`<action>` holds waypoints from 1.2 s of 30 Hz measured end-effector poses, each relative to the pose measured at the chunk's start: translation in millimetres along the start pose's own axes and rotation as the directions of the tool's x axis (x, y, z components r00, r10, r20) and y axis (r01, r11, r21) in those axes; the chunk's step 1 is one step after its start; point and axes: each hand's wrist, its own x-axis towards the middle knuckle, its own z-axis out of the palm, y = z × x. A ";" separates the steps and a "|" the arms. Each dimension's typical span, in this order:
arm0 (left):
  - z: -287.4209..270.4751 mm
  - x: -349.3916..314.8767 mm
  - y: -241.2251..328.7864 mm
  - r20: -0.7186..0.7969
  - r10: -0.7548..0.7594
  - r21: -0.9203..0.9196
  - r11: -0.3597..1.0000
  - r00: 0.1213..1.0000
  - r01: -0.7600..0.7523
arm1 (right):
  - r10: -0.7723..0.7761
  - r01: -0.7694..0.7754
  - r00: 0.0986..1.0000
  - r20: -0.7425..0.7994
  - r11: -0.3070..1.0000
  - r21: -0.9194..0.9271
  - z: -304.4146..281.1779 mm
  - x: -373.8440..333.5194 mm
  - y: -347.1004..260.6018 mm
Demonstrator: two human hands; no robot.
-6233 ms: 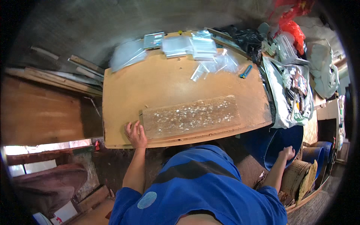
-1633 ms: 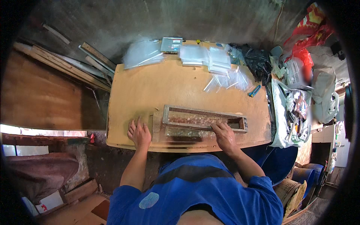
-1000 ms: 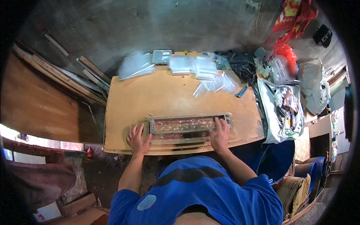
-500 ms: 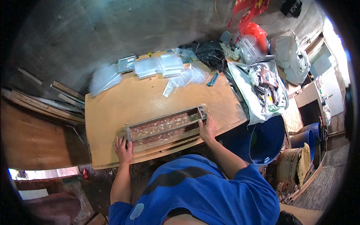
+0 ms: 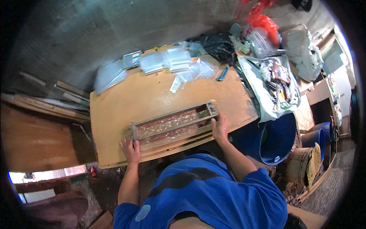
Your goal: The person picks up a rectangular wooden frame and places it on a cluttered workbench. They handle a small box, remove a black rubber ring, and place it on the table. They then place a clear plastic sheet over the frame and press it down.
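Observation:
A long, narrow wooden tray (image 5: 173, 133) lies aslant near the front edge of the tan tabletop (image 5: 152, 97). Its raised rails surround a reddish-brown bottom with pale specks, and another rail runs along its length. My left hand (image 5: 130, 150) is at the tray's left corner, fingers spread on the table side and thumb against the wood. At the opposite end, my right hand (image 5: 220, 128) closes around the corner, with its thumb by the front rail and its fingers along the end. The undersides of both hands are hidden.
Along the back lie stacks of clear plastic sleeves (image 5: 178, 59), a black plastic bag (image 5: 218, 47) and a blue cutter knife (image 5: 222, 74). A white sack (image 5: 249, 87) full of odds and ends adjoins the table's right side. Below it stands a blue barrel (image 5: 280, 141).
The view has shifted slightly, so the table sits a little further right in it. Both hands keep their places at the tray's ends, and the tray has not visibly moved on the table.

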 end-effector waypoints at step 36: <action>-31.5 58.7 -8.9 -0.120 -0.523 0.276 0.799 0.844 0.534 | -0.394 0.393 0.899 0.189 0.918 0.044 93.6 179.6 -143.3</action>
